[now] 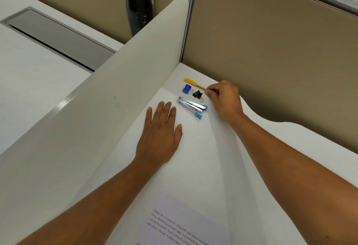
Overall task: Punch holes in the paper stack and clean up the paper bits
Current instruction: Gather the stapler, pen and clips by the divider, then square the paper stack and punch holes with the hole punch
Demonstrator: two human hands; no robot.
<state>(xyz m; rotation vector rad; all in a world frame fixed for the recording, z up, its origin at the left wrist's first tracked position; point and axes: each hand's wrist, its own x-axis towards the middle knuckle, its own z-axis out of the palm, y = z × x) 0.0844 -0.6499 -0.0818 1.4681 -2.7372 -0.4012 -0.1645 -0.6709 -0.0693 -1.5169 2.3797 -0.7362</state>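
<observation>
My left hand (160, 138) lies flat, palm down and fingers apart, on the white desk surface (193, 157). Just right of its fingertips is a metal tool with blue plastic tips (190, 105). My right hand (225, 97) reaches to the far corner, its fingertips pinched on the thin end of a yellow pen (190, 81). A printed paper sheet (174, 206) lies near me at the bottom edge, between my forearms. No loose paper bits are visible.
A blue sharpener (186, 89) and a black binder clip (197, 94) sit between the pen and the metal tool. A grey divider panel (116, 109) walls off the left side, and a tan partition (271, 60) stands behind. Beyond the divider are a grey cable slot (58, 35) and a black pole (138, 2).
</observation>
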